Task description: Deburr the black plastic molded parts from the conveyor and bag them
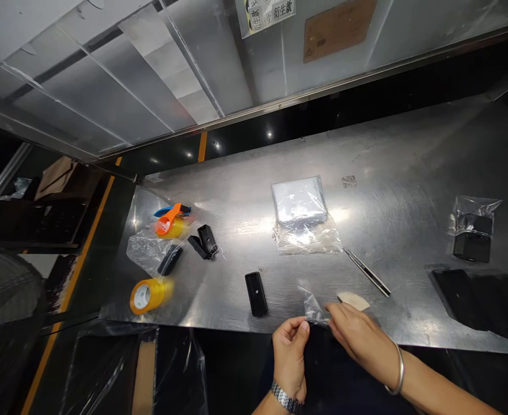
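At the front edge of the metal table, my left hand (291, 351) pinches a small clear plastic bag (312, 306) between thumb and fingers. My right hand (357, 334) grips the same bag from the other side, its fingers bent and partly hidden. Whether anything is inside the bag I cannot tell. A beige, curved flat piece (354, 300) lies just beyond my right hand. To the left of my hands rests a black oblong tray-like part (256, 294). Farther back sits a stack of clear plastic bags (299, 200), and a slim, pointed metal tool (368, 273) lies to its right.
On the metal table (392, 202), a tape dispenser (170, 220), a yellow tape roll (147, 295) and small black parts (205, 242) occupy the left. A bagged black box (473, 239) and several flat black pieces (482, 302) are at right. A plastic-covered panel (262, 75) overhangs the back.
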